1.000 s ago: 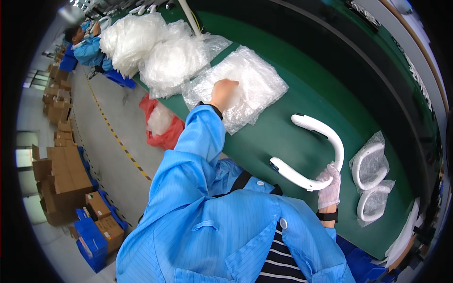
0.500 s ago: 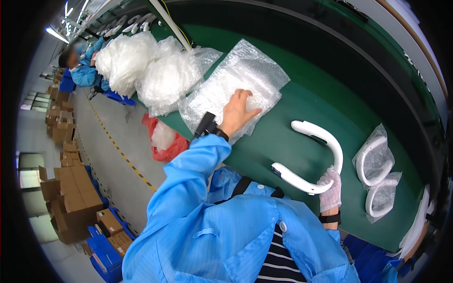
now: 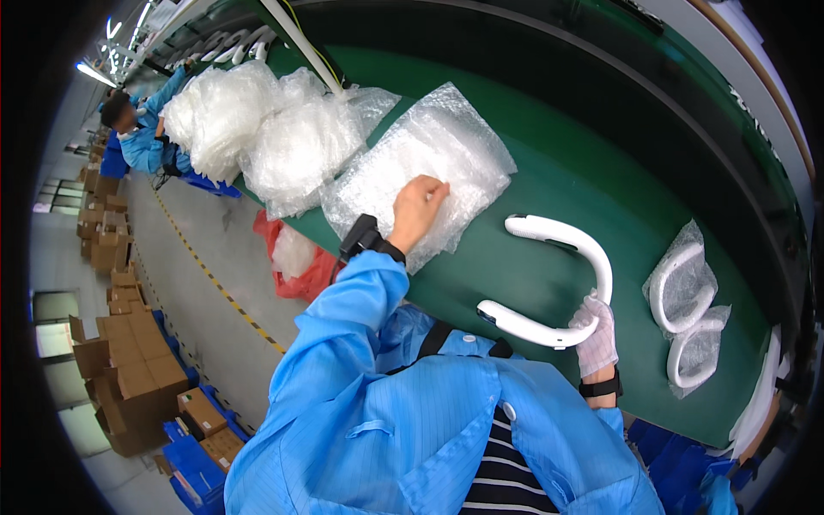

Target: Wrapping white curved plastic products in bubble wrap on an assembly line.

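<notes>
My bare left hand [image 3: 418,209] rests on a flat stack of clear bubble wrap bags [image 3: 468,142], its thumb and fingers drawn together in a pinch on the top bag. How much plastic is between the fingertips is hard to see. In my gloved right hand [image 3: 596,336] is a white U-shaped neck-worn device [image 3: 601,257], gripped at its curved end. The two arms of the device point left, toward the bags. Farther right, two similar devices lie wrapped in bubble wrap, one [image 3: 657,296] above the other [image 3: 674,360].
Everything stands on a green-topped workbench [image 3: 549,189]. Large heaps of bubble wrap bags [image 3: 223,116] fill its left end, near a slanted white post [image 3: 300,43]. A red bag [image 3: 296,279] hangs beside the bench. Cardboard boxes [image 3: 142,352] line the aisle; a co-worker [image 3: 142,129] sits beyond.
My left hand has gone from spread fingers to a pinch on the bag, shifting slightly left and nearer. The right hand has moved the white device a little left.
</notes>
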### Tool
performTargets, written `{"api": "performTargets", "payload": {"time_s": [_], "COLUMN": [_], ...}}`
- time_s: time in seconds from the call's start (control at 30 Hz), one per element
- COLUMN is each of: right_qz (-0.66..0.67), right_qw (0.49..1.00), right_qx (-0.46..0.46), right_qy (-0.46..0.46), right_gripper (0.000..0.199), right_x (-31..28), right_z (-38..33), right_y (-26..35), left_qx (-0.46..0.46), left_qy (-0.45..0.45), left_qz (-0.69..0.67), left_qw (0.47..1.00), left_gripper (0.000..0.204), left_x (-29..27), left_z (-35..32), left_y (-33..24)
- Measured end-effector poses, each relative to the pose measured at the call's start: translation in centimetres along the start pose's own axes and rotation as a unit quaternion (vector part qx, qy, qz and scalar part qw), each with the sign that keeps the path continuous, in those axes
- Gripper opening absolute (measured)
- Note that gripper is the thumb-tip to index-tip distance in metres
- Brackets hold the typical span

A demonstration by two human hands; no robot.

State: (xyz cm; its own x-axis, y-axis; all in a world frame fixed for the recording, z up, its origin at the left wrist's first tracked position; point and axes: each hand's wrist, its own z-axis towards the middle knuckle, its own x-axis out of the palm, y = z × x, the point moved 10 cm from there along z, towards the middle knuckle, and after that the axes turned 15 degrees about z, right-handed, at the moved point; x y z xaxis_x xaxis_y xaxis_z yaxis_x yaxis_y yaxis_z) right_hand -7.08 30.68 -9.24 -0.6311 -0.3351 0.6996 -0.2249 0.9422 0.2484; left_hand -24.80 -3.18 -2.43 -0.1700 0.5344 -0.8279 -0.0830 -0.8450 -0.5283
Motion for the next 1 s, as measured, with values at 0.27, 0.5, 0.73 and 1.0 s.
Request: {"api": "performTargets", "payload": {"time_s": [0.27,0.5,0.73,1.0], "right_qz": [0.030,-0.053,0.014,-0.047], "right_qw": [0.997,0.997,0.991,0.982], "right_qx": [0.043,0.001,-0.134,-0.183], "right_qy": [0.064,0.056,-0.006,-0.011], "right_gripper": [0.015,0.010,0.020,0.021], "right_x": [5.7,10.6,11.3,12.3], "right_z": [-1.0,2.4,4.4,5.6], "right_y": [-1.8,-6.0,-6.1,-9.9], "left_qx": [0.077,0.164,0.152,0.207], "left_qy": [-0.057,-0.102,-0.096,-0.077], "left_qz": [0.077,0.178,0.169,0.172], "left_qw": [0.992,0.965,0.969,0.960], "left_gripper": [0.006,0.009,0.009,0.010], "left_x": [-7.0,-7.6,-6.6,-4.6], "left_z": [1.1,-2.4,-2.1,-1.2], "left_y": [-6.1,-6.1,-5.2,-8.0]}}
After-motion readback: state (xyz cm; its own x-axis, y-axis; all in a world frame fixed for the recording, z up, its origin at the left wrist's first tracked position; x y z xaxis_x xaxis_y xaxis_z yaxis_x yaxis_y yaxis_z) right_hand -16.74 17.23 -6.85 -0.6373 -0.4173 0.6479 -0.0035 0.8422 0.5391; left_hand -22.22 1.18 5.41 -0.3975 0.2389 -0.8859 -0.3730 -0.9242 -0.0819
